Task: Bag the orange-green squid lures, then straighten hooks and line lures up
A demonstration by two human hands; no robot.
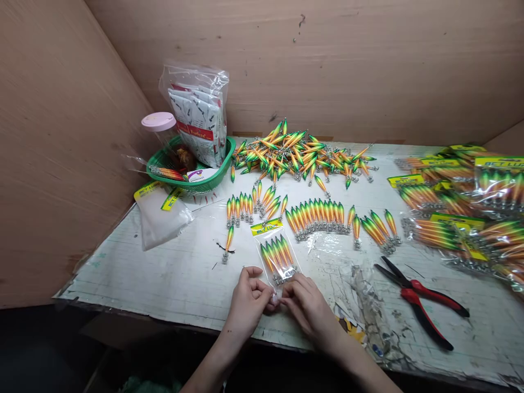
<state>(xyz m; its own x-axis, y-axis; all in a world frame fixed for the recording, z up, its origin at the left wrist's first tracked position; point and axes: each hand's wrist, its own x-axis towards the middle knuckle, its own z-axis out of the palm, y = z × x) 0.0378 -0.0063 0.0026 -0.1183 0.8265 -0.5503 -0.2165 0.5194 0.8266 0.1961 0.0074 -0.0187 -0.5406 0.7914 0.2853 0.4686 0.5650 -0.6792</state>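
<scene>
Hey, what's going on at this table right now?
A person's left hand and right hand pinch the near end of a clear packet of orange-and-green fishing lures lying on the table. Loose lures sit in rows and a pile behind it, filled packets are heaped at the right, and red-handled pliers lie beside them.

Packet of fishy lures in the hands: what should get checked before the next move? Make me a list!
1. Both hands on the near end: ok. The left hand and the right hand pinch the packet there.
2. The lures lie side by side inside it: ok.
3. The yellow label sits at the far end: ok.
4. Near end closed: cannot tell, the fingers hide it.
5. The pliers out of the way: ok, they lie on the table to the right, apart from both hands.
</scene>
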